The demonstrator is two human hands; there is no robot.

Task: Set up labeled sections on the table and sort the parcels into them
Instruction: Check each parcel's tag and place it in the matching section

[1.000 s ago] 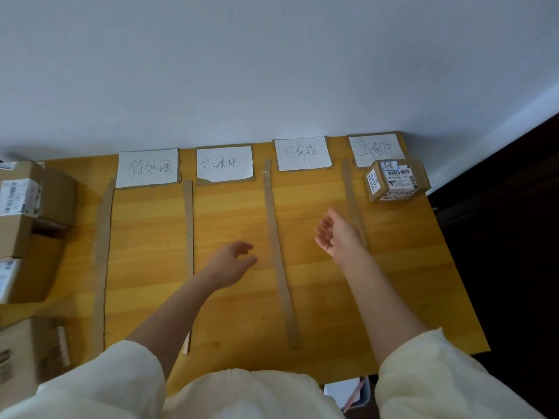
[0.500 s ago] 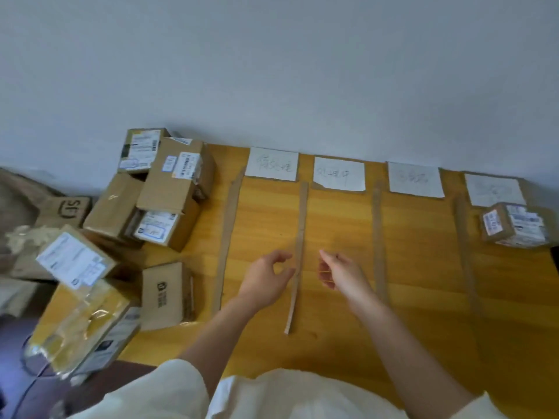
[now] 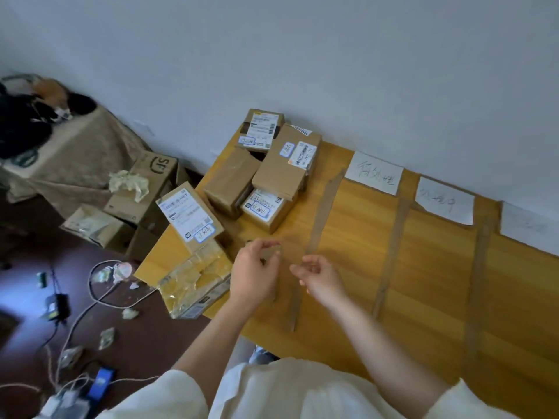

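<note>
Several cardboard parcels (image 3: 284, 164) are piled on the left end of the wooden table (image 3: 429, 291). One labelled parcel (image 3: 189, 217) leans on a tape-wrapped box (image 3: 196, 282) at the table's left edge. Cardboard strips (image 3: 320, 213) divide the table into sections, with white paper labels (image 3: 374, 172) along the wall. My left hand (image 3: 255, 273) hovers empty, fingers curled, just right of the taped box. My right hand (image 3: 322, 278) floats beside it over the leftmost strip, fingers apart, holding nothing.
On the dark floor to the left lie cardboard boxes (image 3: 145, 189), crumpled paper, cables (image 3: 90, 300) and a charger. A cloth-covered stand (image 3: 75, 152) with dark items stands by the wall. A second label (image 3: 443, 201) and strips (image 3: 391, 255) run rightward.
The view has swung left, from the labelled sections to the parcel pile and floor. Both hands have moved left toward the parcels at the table's left edge. They still hold nothing.
</note>
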